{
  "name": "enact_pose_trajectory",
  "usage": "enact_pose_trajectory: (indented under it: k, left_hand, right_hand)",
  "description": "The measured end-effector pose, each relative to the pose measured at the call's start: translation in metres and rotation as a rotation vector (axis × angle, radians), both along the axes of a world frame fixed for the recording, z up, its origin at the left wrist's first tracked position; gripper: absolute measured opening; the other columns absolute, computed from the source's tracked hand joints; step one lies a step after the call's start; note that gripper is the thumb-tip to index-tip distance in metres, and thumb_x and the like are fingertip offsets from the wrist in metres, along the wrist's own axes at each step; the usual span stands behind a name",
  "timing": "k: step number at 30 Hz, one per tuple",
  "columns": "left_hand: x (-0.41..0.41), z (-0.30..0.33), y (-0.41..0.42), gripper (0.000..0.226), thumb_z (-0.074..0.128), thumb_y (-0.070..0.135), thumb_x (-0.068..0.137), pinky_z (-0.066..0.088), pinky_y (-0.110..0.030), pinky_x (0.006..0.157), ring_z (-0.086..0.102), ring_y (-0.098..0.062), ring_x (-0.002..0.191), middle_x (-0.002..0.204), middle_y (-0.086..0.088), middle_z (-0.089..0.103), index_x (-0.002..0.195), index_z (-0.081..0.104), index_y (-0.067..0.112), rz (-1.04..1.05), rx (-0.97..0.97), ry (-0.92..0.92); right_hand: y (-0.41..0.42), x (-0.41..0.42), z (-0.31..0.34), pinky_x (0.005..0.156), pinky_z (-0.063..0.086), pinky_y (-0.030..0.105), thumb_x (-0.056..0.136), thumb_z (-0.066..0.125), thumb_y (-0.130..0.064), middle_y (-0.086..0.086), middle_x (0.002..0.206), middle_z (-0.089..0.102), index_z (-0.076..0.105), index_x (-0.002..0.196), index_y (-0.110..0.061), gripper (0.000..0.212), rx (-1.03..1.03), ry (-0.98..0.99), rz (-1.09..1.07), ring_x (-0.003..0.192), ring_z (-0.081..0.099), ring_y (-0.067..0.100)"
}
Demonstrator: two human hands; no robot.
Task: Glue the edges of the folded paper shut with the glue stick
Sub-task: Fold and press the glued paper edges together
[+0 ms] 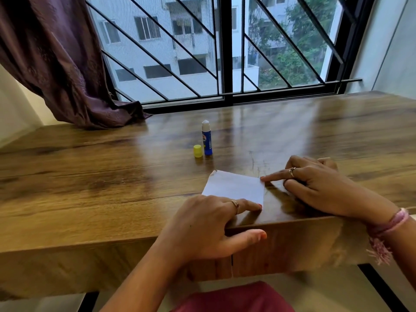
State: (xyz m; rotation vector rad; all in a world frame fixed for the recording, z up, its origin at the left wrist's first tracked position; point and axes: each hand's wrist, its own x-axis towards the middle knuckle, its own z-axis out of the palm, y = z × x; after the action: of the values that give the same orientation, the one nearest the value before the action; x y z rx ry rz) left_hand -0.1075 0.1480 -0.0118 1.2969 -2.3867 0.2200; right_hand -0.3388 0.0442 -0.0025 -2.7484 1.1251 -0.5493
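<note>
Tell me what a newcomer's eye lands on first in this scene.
First, the white folded paper near the wooden table's front edge, with the left hand pressing its near right corner and the right hand's forefinger on its far right corner. Behind it stands the open blue glue stick, its yellow cap just left.

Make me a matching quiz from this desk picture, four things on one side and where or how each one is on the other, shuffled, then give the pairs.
Things:
1. glue stick
2. yellow cap
3. folded paper
4. purple curtain

Places or states:
A. lying flat, pressed by fingertips of both hands
B. standing upright, uncapped
C. draped onto the table's far left corner
D. standing on the table just left of the blue tube

Pairs: 1-B, 2-D, 3-A, 4-C
</note>
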Motion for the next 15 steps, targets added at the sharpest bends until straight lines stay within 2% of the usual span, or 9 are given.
enact_pose_trajectory:
  k: [2, 5, 8, 10, 13, 15]
  left_hand:
    - [0.001, -0.001, 0.0, 0.052, 0.036, 0.073, 0.086, 0.028, -0.011, 0.046, 0.045, -0.004, 0.046, 0.045, 0.012, 0.034, 0.119, 0.059, 0.042, 0.011, 0.023, 0.035]
    - [0.002, 0.0, 0.0, 0.049, 0.037, 0.072, 0.085, 0.025, -0.01, 0.048, 0.044, 0.003, 0.048, 0.044, 0.014, 0.035, 0.115, 0.061, 0.041, 0.012, 0.078, 0.112]
    - [0.002, -0.002, -0.001, 0.048, 0.038, 0.071, 0.086, 0.026, -0.009, 0.048, 0.046, 0.005, 0.047, 0.044, 0.013, 0.041, 0.108, 0.065, 0.039, 0.037, 0.096, 0.198]
    - [0.003, -0.005, -0.001, 0.047, 0.039, 0.069, 0.087, 0.027, -0.009, 0.049, 0.045, 0.003, 0.044, 0.045, 0.015, 0.046, 0.103, 0.068, 0.036, 0.081, 0.086, 0.237]
    - [0.005, -0.008, -0.002, 0.042, 0.041, 0.063, 0.087, 0.025, -0.009, 0.046, 0.042, 0.005, 0.041, 0.04, 0.019, 0.031, 0.093, 0.07, 0.033, 0.196, 0.003, 0.29]
    - [0.006, -0.01, -0.003, 0.04, 0.042, 0.062, 0.085, 0.02, -0.009, 0.044, 0.041, 0.004, 0.04, 0.04, 0.018, 0.031, 0.09, 0.07, 0.034, 0.279, -0.024, 0.308]
  right_hand:
    - [0.0, 0.001, -0.002, 0.085, 0.024, 0.033, 0.086, 0.023, -0.052, -0.018, 0.092, 0.047, 0.032, 0.092, -0.086, 0.036, -0.019, -0.01, -0.01, 0.096, 0.043, -0.002]
    - [0.0, 0.001, -0.005, 0.074, 0.016, 0.025, 0.082, 0.016, -0.058, -0.022, 0.096, 0.044, 0.038, 0.103, -0.078, 0.037, -0.033, 0.026, -0.027, 0.098, 0.039, -0.007]
    - [0.003, 0.0, -0.005, 0.077, 0.014, 0.014, 0.083, 0.019, -0.056, -0.027, 0.096, 0.04, 0.039, 0.104, -0.075, 0.035, -0.013, 0.035, -0.026, 0.101, 0.035, -0.011]
    - [0.007, 0.001, -0.005, 0.079, 0.014, 0.011, 0.084, 0.023, -0.053, -0.029, 0.096, 0.04, 0.041, 0.105, -0.073, 0.035, 0.0, 0.026, -0.017, 0.103, 0.034, -0.013]
    - [0.016, 0.002, -0.006, 0.077, 0.016, 0.024, 0.088, 0.03, -0.046, -0.028, 0.097, 0.041, 0.045, 0.109, -0.068, 0.034, 0.018, 0.001, 0.005, 0.102, 0.038, -0.011]
    - [0.021, 0.003, -0.005, 0.08, 0.017, 0.027, 0.088, 0.031, -0.044, -0.027, 0.097, 0.041, 0.049, 0.11, -0.064, 0.035, 0.047, -0.016, 0.029, 0.1, 0.039, -0.01]
